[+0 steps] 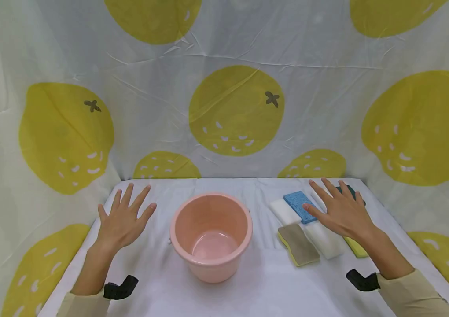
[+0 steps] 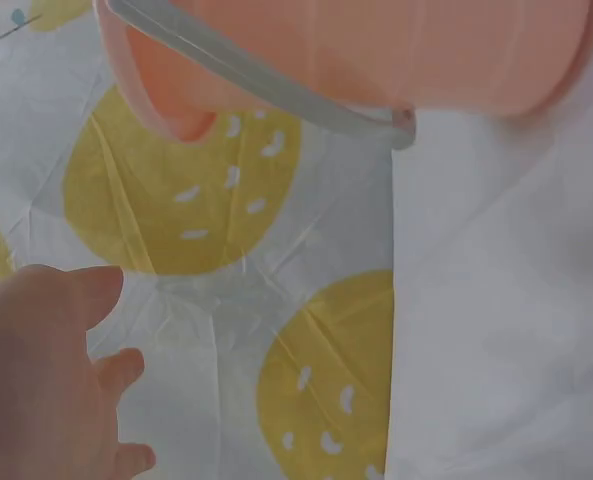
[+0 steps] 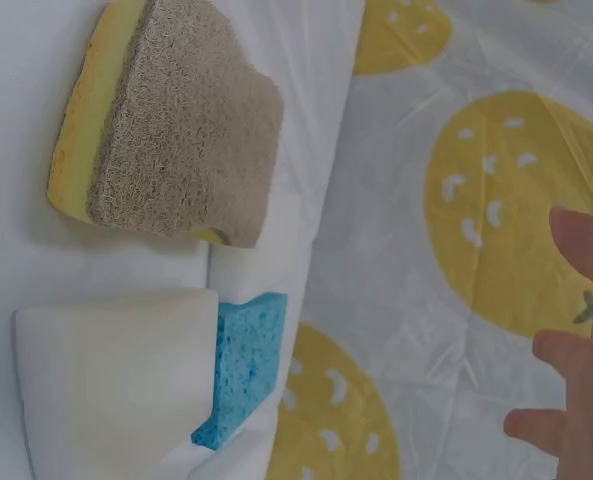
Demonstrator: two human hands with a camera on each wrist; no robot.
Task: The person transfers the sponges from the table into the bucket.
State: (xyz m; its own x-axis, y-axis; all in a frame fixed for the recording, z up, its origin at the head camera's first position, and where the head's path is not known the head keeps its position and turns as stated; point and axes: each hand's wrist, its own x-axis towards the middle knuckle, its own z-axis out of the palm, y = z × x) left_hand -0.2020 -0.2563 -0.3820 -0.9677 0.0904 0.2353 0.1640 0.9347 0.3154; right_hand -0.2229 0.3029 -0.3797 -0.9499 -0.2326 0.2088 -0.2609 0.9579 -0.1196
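Note:
A pink bucket (image 1: 211, 264) stands upright in the middle of the white table, and its inside shows nothing in it. Its grey handle (image 2: 266, 85) hangs down the side in the left wrist view. To the bucket's left, my left hand (image 1: 120, 224) is held with fingers spread, holding nothing. My right hand (image 1: 345, 213) spreads its fingers above several sponges on the right, also holding nothing. Among them are a grey-and-yellow scrub sponge (image 1: 299, 246), a blue sponge (image 1: 299, 206) and white sponges (image 1: 325, 240). A dark green one (image 1: 347, 190) is partly hidden behind the right hand's fingers.
A yellow sponge (image 1: 356, 247) pokes out beneath the right wrist. Another white sponge (image 1: 284, 212) lies beside the blue one. Lemon-print sheets (image 1: 236, 110) enclose the table (image 1: 224, 304) at the back and both sides. Each wrist wears a black mount (image 1: 121, 288).

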